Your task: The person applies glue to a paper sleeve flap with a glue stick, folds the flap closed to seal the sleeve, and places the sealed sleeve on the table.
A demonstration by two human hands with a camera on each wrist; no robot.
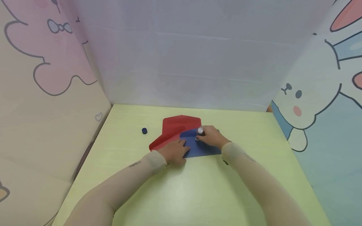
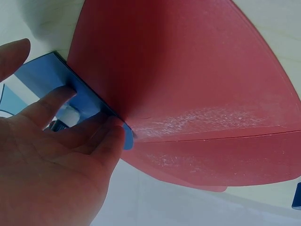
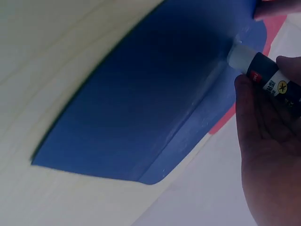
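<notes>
My right hand (image 1: 214, 137) grips a glue stick (image 3: 270, 70) with a dark label. The stick's white end touches a blue sheet of paper (image 3: 131, 103) near its crease, where whitish smears show in the right wrist view. My left hand (image 1: 174, 152) rests its fingertips on the left end of the blue paper, thumb held apart. Beneath and to the left lies a red sheet of paper (image 2: 188, 66), partly covered by the blue one. White glue streaks run along its crease in the left wrist view.
A small dark blue cap (image 1: 144, 131) stands on the pale yellow table (image 1: 175, 201), left of the papers. Some small dark thing (image 1: 218, 130) shows just behind the right hand. Walls with cartoon prints border the table left and right, with a plain wall behind.
</notes>
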